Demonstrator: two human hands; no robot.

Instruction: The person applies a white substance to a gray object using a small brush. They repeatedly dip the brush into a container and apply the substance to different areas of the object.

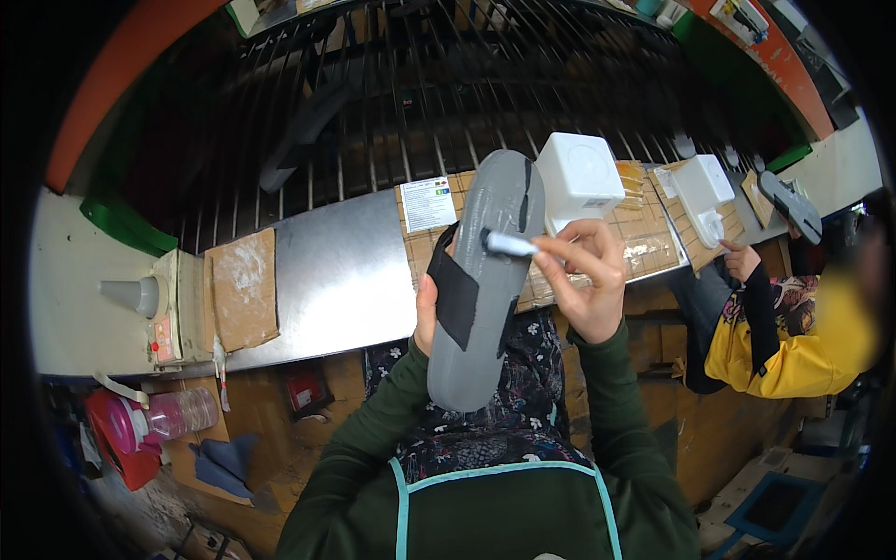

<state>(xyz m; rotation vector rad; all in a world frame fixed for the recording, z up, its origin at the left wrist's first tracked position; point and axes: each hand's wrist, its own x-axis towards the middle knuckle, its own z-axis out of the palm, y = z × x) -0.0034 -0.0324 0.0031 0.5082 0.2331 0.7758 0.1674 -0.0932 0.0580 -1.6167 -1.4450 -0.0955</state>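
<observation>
A grey sandal sole (457, 359) with black strap material wrapped at its edges is held up in front of me, its long flat face toward me. My left hand (427, 313) grips it from the left side, with most of the fingers hidden behind it. Pinched in my right hand (588, 280) is a small brush (511, 245) with a pale handle. Its dark tip touches the upper middle of the sole, where the surface looks wet and shiny. Just beyond my right hand stands a white plastic container (581, 177).
A metal ledge (341, 275) runs before me, with a printed card (428, 203) and a stained cardboard piece (241, 285) on it. Beyond are dark conveyor bars (373, 140) carrying another sole (303, 135). At right, a co-worker in yellow sleeves (784, 355) holds a sandal (791, 207).
</observation>
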